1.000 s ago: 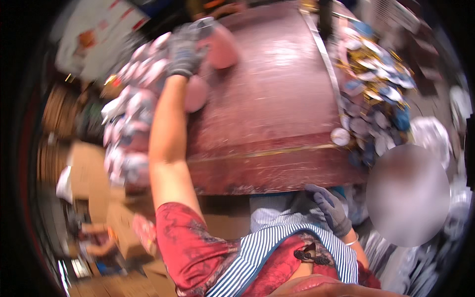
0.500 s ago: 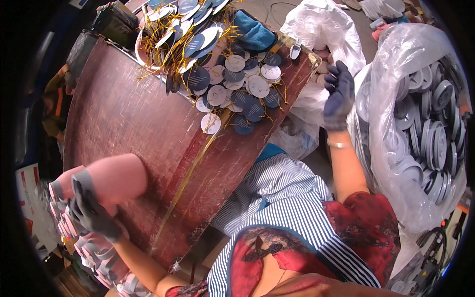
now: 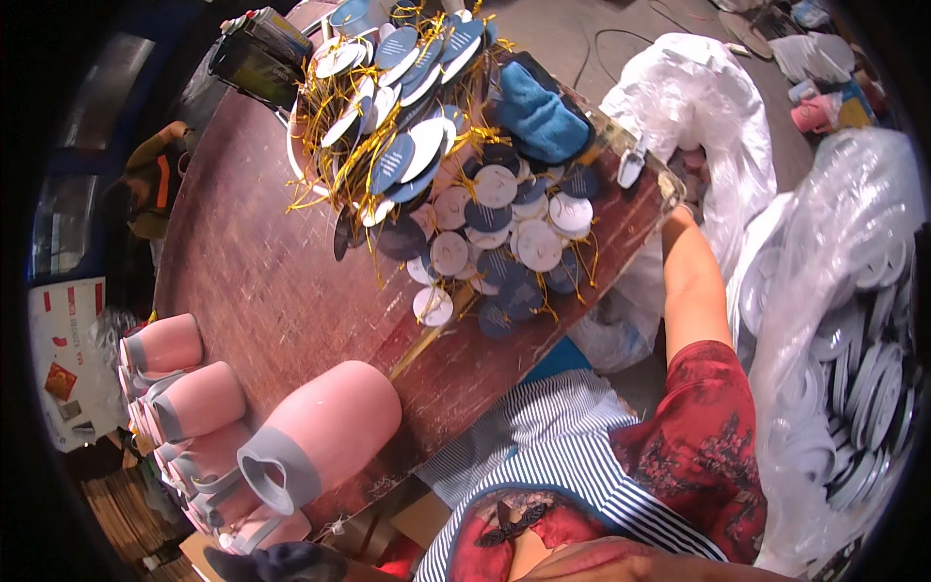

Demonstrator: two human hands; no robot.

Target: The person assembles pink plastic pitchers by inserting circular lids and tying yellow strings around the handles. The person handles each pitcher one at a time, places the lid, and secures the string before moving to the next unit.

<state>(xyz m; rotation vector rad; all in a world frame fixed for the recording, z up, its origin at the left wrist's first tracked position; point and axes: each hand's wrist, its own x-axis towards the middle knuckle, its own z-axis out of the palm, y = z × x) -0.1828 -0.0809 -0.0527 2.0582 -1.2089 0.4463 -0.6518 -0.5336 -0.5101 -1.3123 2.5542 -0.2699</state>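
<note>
A large pink jug (image 3: 339, 432) with a grey collar and grey handle rests on the reddish-brown table (image 3: 281, 252), near its front left. At the lower rim of the picture lies my left hand (image 3: 281, 563) in a dark glove, cut off and in shadow, below that jug and apart from it; its fingers do not show clearly. My right forearm reaches past the table's right corner toward a white plastic bag (image 3: 679, 87), and the hand itself is hidden there. Several similar pink jugs (image 3: 204, 398) line the table's left edge.
Round white and blue tags (image 3: 538, 242) with yellow strings spread across the table, beside a heaped container of more tags. A blue cloth (image 3: 543, 112) and a metal clip (image 3: 632, 165) lie close by. Grey round lids (image 3: 873, 388) fill a clear bag at right.
My left hand has left the grey collar of the pink jug and dropped to the lower rim. The jug now sits further right. My right hand has gone out of sight by the white bag.
</note>
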